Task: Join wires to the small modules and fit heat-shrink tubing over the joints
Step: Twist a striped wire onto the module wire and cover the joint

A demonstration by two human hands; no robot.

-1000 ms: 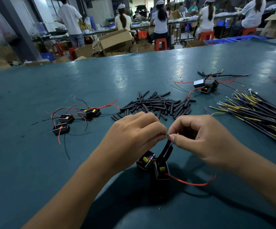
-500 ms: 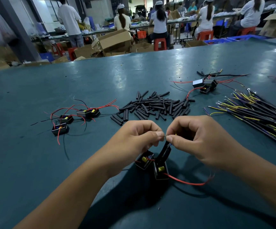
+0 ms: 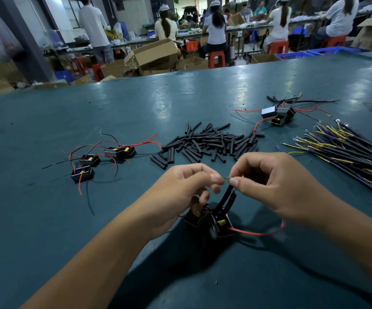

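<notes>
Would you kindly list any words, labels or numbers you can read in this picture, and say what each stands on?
None can be read. The small modules show no legible marking. The cardboard boxes at the back bear nothing readable at this size.

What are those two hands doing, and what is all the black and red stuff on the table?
The camera sits on a person's head, so you look down at their own hands. The left hand and right hand pinch a thin wire end between them, above two small black modules with a red wire. On the green table lie a pile of short black tubes, more modules on the left, and a bundle of yellow and purple wires on the right. Other workers sit far behind.
</notes>
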